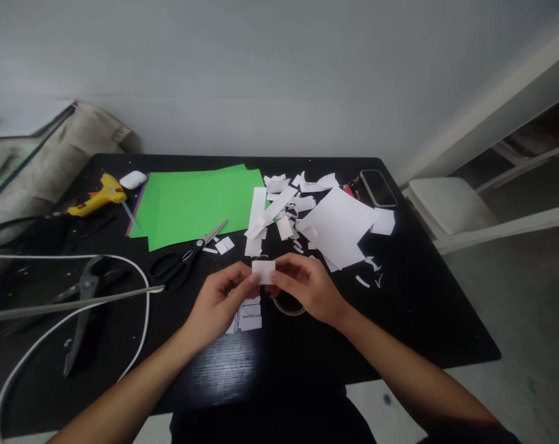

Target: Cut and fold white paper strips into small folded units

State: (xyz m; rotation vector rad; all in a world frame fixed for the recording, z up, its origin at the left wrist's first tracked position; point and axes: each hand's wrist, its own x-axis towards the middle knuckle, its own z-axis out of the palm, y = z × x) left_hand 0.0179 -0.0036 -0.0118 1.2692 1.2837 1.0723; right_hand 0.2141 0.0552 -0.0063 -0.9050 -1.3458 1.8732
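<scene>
Paper cutting looked partly done: white scraps (pixel 284 200) lay mid-desk, smaller pieces (pixel 250 319) sat beside the left hand (pixel 224 302), and a larger sheet (pixel 339 225) at right seemed left over. That hand and the right hand (pixel 311 288) reached forward, thumbs uppermost, pinching one small card (pixel 263 271) between them.

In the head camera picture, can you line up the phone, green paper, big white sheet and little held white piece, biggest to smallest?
1. Green paper
2. Big white sheet
3. Phone
4. Little white piece, smallest even held nearer the camera
</scene>
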